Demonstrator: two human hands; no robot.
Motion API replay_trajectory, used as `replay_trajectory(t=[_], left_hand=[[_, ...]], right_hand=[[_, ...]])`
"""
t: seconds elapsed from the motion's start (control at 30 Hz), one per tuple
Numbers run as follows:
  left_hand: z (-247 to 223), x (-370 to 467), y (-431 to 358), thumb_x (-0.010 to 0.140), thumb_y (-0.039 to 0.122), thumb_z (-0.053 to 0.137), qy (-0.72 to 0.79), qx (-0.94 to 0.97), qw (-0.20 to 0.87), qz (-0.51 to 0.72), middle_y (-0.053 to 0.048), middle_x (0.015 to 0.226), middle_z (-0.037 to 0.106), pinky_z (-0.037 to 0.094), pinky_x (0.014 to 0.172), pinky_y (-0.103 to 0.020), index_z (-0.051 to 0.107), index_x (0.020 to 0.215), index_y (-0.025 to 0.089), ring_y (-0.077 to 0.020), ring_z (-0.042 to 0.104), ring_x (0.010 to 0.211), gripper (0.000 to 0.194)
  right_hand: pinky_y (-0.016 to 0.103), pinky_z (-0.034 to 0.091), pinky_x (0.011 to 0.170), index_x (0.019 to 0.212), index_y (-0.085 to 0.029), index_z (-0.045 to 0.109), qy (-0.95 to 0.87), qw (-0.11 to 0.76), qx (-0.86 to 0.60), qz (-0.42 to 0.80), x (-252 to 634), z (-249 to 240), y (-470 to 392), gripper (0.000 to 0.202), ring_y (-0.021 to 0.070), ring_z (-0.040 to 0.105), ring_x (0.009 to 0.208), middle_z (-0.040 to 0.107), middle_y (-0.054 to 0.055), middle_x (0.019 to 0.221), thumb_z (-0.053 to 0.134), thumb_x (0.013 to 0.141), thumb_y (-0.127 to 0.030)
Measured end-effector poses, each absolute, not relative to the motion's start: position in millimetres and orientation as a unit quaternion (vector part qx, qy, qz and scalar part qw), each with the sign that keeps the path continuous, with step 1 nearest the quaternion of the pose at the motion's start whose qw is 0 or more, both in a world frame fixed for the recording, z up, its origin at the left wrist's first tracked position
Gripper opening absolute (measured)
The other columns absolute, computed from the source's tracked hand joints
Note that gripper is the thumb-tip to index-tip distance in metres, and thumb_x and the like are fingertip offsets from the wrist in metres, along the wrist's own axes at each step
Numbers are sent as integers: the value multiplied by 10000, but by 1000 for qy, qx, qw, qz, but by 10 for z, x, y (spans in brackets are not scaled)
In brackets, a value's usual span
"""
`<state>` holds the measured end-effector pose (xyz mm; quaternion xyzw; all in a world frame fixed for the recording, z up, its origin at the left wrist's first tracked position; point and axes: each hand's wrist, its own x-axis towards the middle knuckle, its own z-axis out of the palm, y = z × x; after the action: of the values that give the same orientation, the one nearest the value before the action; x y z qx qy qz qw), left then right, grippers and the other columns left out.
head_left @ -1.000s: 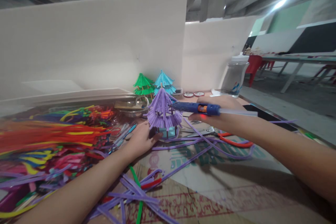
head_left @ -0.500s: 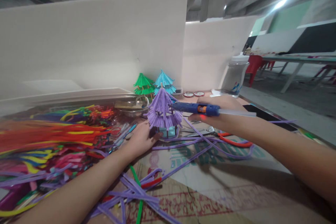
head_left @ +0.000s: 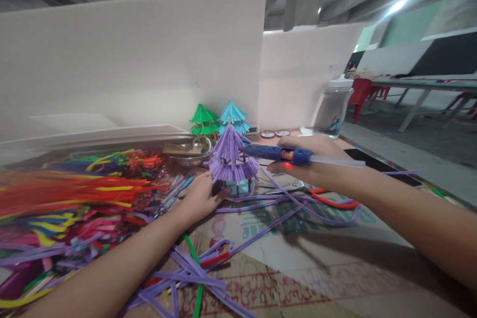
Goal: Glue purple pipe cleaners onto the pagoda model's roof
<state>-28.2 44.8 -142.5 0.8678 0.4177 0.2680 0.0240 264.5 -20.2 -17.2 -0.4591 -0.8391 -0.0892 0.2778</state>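
Almost nothing differs from the earlier frames: both hands, the glue gun and the purple model house stand where they stood half a second ago and a second ago, and the only change I can make out is a very slight shift at the free end of the glue stick (head_left: 341, 160). The left hand (head_left: 201, 195) is gripping the purple model house (head_left: 233, 170) low on its left side, thumb at the base, with some fingers hidden behind it. The house stands upright on the worktop (head_left: 354, 253), in the middle of the view, in front of a green house (head_left: 203, 119) and a blue house (head_left: 231, 112). The right hand (head_left: 323, 148) is wrapped around the blue glue gun (head_left: 270, 152), whose nozzle points at the right side of the purple roof; whether they touch is unclear. A red light glows below the gun's orange part. As for writing, large green characters (head_left: 294, 219) are printed across the worktop, partly covered by purple strips (head_left: 257, 206) and too blurred to read. A band of red print (head_left: 279, 289) nearer the person is also illegible. The clear bottle (head_left: 330, 107) at the back right bears a small blue and red picture. A red-handled tool (head_left: 341, 205) lies below the right hand.
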Motion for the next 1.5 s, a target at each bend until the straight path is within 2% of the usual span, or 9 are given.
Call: replay_trajectory(t=[0.3, 0.6, 0.97, 1.13, 1.5], left_hand=[[-1432, -289, 441, 954, 506, 464, 422, 867, 22, 264, -203, 1249, 652, 466, 1030, -506, 585, 1253, 93, -363, 596, 1197, 525], [-1415, -277, 443, 951, 513, 464, 427, 865, 25, 262, -189, 1225, 661, 477, 1018, -488, 601, 1204, 127, -336, 617, 1157, 481], [-1414, -277, 407, 943, 518, 470, 452, 853, 27, 259, -206, 1229, 641, 451, 1049, -517, 560, 1273, 107, -343, 602, 1162, 534], [-1421, -282, 414, 937, 492, 496, 449, 854, 30, 262, -200, 1247, 636, 446, 1060, -507, 546, 1292, 118, -337, 599, 1168, 518], [-1403, -267, 397, 938, 473, 495, 445, 855, 29, 265, -182, 1245, 636, 440, 1074, -477, 535, 1310, 123, -324, 595, 1196, 512]], right_hand=[[254, 365, 556, 896, -243, 691, -838, 294, -456, -60, 2631, -145, -224, 307, 160, 605, 644, 679, -9, 748, 692, 832, -543], [259, 384, 586, 900, -239, 666, -849, 309, -426, -50, 2648, -187, -212, 322, 157, 595, 666, 674, -5, 778, 651, 867, -559], [284, 425, 636, 964, -239, 658, -846, 294, -428, -123, 2659, -205, -210, 297, 193, 673, 754, 725, 13, 836, 622, 894, -526], [314, 462, 686, 1050, -230, 659, -846, 286, -431, -132, 2657, -224, -189, 327, 230, 706, 843, 757, 47, 962, 620, 901, -519], [310, 445, 634, 1095, -245, 650, -828, 286, -453, -167, 2648, -223, -215, 375, 239, 716, 769, 769, 49, 946, 617, 889, -557]])
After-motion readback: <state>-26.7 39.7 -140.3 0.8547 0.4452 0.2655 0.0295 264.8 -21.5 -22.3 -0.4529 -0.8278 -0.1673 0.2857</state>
